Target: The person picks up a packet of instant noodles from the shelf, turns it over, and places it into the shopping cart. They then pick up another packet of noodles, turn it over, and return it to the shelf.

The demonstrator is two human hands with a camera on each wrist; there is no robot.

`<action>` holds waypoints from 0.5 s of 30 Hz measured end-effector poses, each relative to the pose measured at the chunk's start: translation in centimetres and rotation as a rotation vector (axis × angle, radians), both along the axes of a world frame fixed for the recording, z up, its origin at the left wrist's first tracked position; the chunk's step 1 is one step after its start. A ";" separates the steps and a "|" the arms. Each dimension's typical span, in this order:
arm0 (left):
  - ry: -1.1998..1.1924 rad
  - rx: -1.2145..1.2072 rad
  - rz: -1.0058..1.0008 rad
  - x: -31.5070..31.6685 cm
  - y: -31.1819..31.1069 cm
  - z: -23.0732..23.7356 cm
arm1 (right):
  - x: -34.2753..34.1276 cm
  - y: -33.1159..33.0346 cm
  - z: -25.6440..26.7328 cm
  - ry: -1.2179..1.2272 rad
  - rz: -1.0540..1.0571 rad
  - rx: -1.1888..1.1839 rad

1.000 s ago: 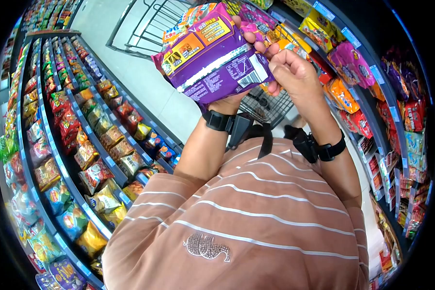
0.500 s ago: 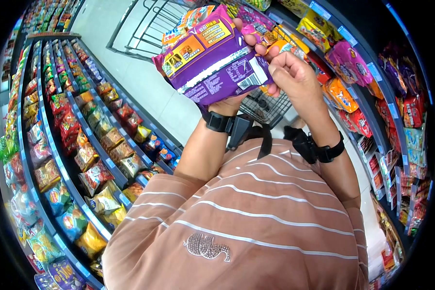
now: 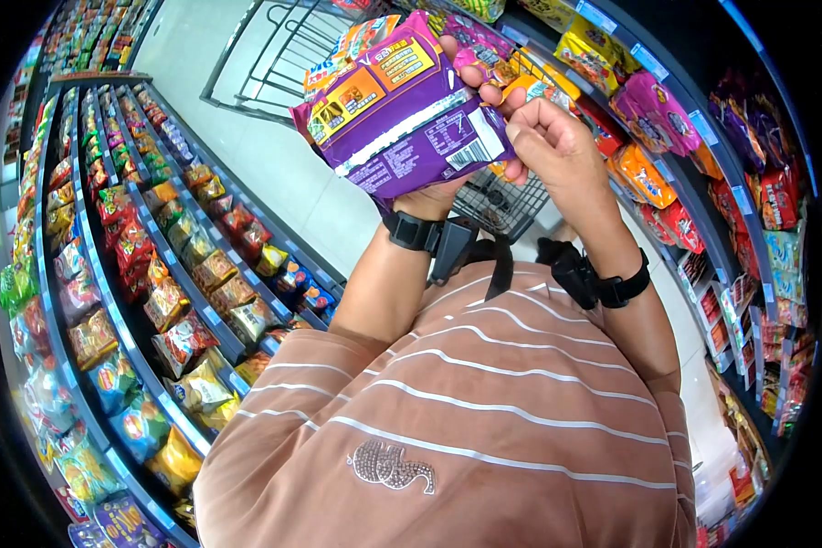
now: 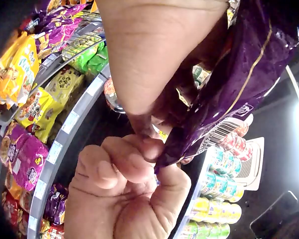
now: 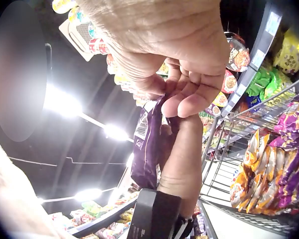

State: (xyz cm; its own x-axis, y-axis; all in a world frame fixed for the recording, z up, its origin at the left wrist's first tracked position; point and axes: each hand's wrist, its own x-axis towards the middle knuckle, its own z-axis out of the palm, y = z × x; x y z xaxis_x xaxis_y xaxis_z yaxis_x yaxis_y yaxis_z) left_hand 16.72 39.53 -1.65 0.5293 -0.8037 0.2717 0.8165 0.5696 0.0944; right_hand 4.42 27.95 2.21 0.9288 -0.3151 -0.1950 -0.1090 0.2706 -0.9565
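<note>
Head view: purple packet (image 3: 374, 163) lies left of right hand (image 3: 562, 142), which pinches its edge; left hand (image 4: 157, 50) grips from beneath. Silver seam (image 3: 404, 134) slants up rightward; barcode (image 3: 468, 153) nearer right hand.

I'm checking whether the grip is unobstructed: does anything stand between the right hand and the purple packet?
Nothing visible does: the right hand pinches the edge of the purple packet directly, near its barcode, while the left hand holds the packet too.
</note>
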 end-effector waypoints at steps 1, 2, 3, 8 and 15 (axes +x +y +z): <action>0.002 0.010 0.008 -0.1 -0.1 0.0 | 0.0 0.0 0.0 -0.001 0.001 0.001; 0.004 0.020 0.017 -0.1 -0.2 0.0 | 0.0 0.0 0.0 -0.005 -0.002 0.005; 0.014 0.034 0.017 -0.1 -0.2 0.0 | -0.1 0.0 0.0 -0.008 -0.005 0.008; 0.056 0.082 -0.006 -0.2 -0.3 0.2 | 0.0 -0.3 -0.4 0.027 0.019 0.006; 0.019 0.526 0.056 0.1 1.0 0.8 | 0.0 -1.5 -1.5 0.157 0.072 -0.061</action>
State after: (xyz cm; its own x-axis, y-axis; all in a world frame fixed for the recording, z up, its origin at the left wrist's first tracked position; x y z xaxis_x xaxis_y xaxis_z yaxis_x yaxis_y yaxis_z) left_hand 16.84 40.49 -0.80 0.5765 -0.7992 -0.1703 0.7902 0.4923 0.3649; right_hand 4.39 26.46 0.66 0.9091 -0.2645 -0.3218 -0.2752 0.1984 -0.9407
